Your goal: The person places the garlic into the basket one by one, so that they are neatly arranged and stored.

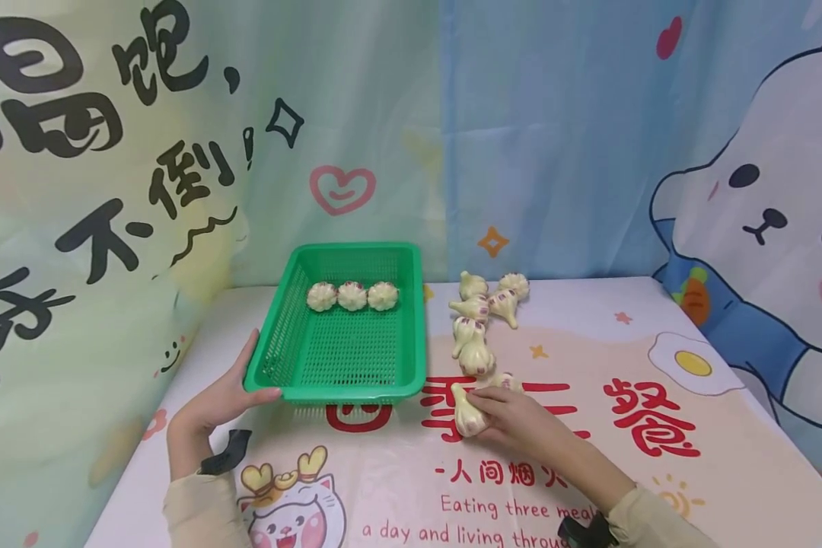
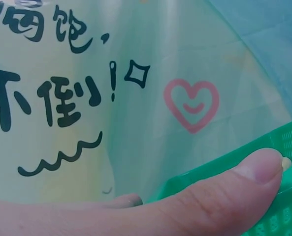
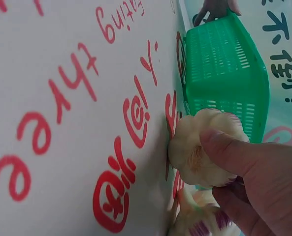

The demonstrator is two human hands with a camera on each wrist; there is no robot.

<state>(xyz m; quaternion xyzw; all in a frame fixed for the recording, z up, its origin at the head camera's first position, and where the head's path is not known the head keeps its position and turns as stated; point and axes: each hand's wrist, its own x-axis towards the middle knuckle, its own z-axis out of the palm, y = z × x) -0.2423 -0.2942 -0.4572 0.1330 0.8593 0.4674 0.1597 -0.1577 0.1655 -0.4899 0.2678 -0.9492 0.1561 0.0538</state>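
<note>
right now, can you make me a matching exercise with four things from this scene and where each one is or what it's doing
Things:
1. left hand
2. right hand
3. three garlic bulbs
4. fried egg picture

Places or states:
A. in a row at the far end inside the green basket
B. printed on the tablecloth, far right
C. grips the basket's near left corner
D. holds a garlic bulb on the tablecloth

Pairs: 1-C, 2-D, 3-A, 4-B
</note>
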